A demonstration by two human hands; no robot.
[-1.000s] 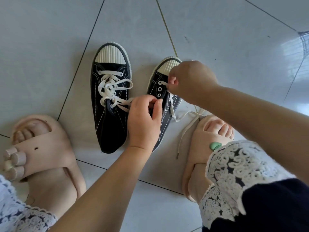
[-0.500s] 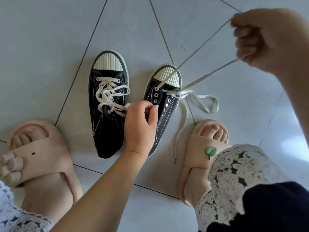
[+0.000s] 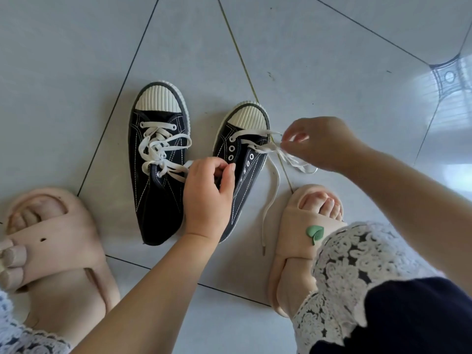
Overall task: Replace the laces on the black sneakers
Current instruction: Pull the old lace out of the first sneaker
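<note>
Two black sneakers with cream ribbed toe caps stand side by side on the tiled floor. The left sneaker is laced with a loose cream lace. The right sneaker has its cream lace threaded only through the eyelets near the toe, and one free end trails down over the floor. My left hand grips the upper edge of the right sneaker. Just right of that shoe's toe, my right hand pinches the lace.
My feet in pale pink slides flank the shoes, the left slide at the lower left, the right slide with a green leaf charm at the lower right. A dark garment with white lace trim covers the lower right corner. Grey tiles lie beyond.
My right hand came down from high at the upper right, where it held the lace taut, to just beside the right sneaker's toe. The lace now lies slack. My left hand stayed put.
</note>
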